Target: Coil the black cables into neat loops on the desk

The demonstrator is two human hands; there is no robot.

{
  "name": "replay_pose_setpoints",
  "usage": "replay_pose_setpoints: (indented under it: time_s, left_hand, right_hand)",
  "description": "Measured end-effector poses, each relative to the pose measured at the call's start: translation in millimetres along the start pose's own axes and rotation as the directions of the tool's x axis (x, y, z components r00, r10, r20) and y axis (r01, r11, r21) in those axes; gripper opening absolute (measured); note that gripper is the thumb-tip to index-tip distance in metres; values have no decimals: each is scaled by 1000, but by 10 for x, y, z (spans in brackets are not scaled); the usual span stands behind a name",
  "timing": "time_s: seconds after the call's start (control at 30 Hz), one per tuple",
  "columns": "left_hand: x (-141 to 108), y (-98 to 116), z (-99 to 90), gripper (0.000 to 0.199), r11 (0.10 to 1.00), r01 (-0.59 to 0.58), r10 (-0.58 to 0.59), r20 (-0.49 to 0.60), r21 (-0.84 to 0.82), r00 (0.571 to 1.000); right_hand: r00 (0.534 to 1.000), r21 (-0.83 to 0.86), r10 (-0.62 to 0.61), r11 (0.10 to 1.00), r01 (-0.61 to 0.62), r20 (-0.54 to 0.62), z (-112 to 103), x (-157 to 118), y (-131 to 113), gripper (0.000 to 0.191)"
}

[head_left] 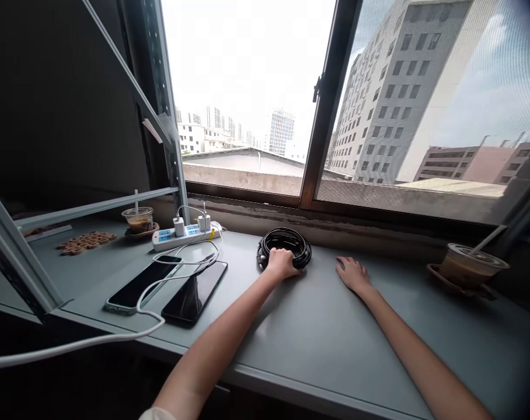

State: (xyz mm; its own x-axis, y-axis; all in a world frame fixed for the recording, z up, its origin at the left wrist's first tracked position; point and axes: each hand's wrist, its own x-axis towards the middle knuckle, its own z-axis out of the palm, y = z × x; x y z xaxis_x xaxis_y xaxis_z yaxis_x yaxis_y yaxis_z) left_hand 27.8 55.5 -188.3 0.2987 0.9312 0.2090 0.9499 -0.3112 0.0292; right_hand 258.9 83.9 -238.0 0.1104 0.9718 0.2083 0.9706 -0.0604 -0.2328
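A coil of black cable [303,252] lies on the grey desktop, close to the window wall. My left hand [281,263] is closed around the near side of the coil, fingers wrapped over its strands. To the right of it, my right hand [351,273] rests flat on the desk with fingers stretched out, apart from the coil and holding nothing. The underside of my left hand and the part of the coil beneath it are hidden.
Two phones [195,294] lie at left, crossed by a white charging cable [147,300]. Behind them sits a power strip [188,234] with chargers plugged in. Drink cups stand on the left [138,220] and right [470,265]. Metal shelf posts [171,116] rise at left.
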Motion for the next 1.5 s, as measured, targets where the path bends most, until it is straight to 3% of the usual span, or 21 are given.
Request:
replay_pose_setpoints:
  time_s: [0.13, 0.33, 0.6, 0.93, 1.23, 1.5]
  left_hand:
    - [-22, -237, -42, 39, 984, 176, -177, 40, 34, 983]
    - [2, -402, -62, 36, 913, 404, -406, 15, 59, 914]
    - [33, -558, -86, 32, 858, 510, -512, 11, 62, 859]
    - [-6, -493, -81, 40, 904, 427, -416, -232, -3, 879]
    - [30, -663, 1, 31, 906, 413, -423, -259, -97, 868]
    - [37, -691, 15, 32, 913, 381, -408, -381, -147, 830]
  right_hand:
    - [1000, 7, 6, 1000, -6, -1, 8, 6, 5, 35]
    - [1000, 27, -5, 1000, 5, -12, 31, 16, 29, 35]
    - [1000, 40, -11, 999, 13, -29, 42, 23, 35, 35]
    - [999, 50, -15, 999, 17, -41, 47, 37, 26, 34]
    - [999, 51, -18, 998, 20, -39, 44, 32, 23, 33]
    - [999, 47, -18, 999, 19, -33, 28, 13, 25, 34]
